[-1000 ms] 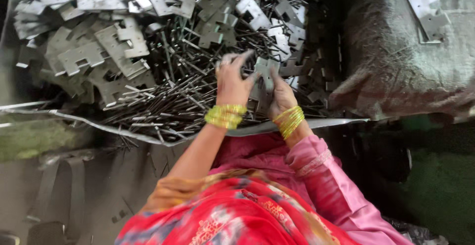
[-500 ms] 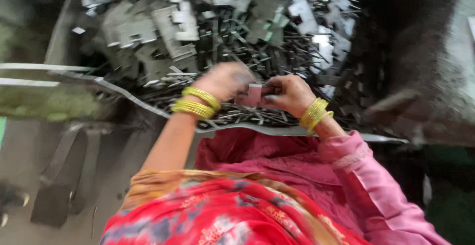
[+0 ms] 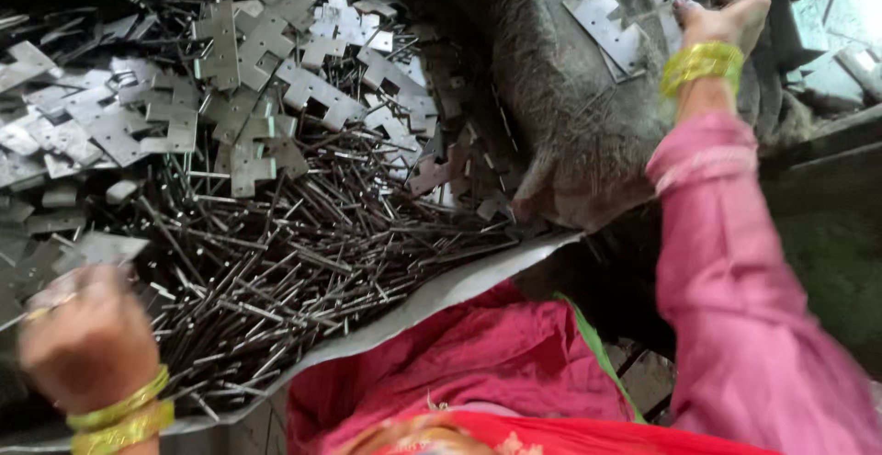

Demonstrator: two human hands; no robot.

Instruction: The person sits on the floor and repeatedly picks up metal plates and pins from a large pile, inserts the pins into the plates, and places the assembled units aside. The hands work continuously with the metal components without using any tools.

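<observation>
Reaching apart now, right hand (image 3: 726,16) fingers touching plates (image 3: 611,28) on sacking (image 3: 570,124); left hand (image 3: 87,335), grip unclear, beside sacking's pins (image 3: 303,253).

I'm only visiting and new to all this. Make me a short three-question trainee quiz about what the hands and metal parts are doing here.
1. True or false: the right hand reaches to the flat hinge plates lying on the grey sack.
2. What lies heaped between the pile of hinge plates and the person's lap? A) wooden blocks B) thin metal pins C) coils of rope
3. Fill in: the left hand is low over the ____ side of the pin heap, blurred.

Key: 1 true; 2 B; 3 left.
</observation>
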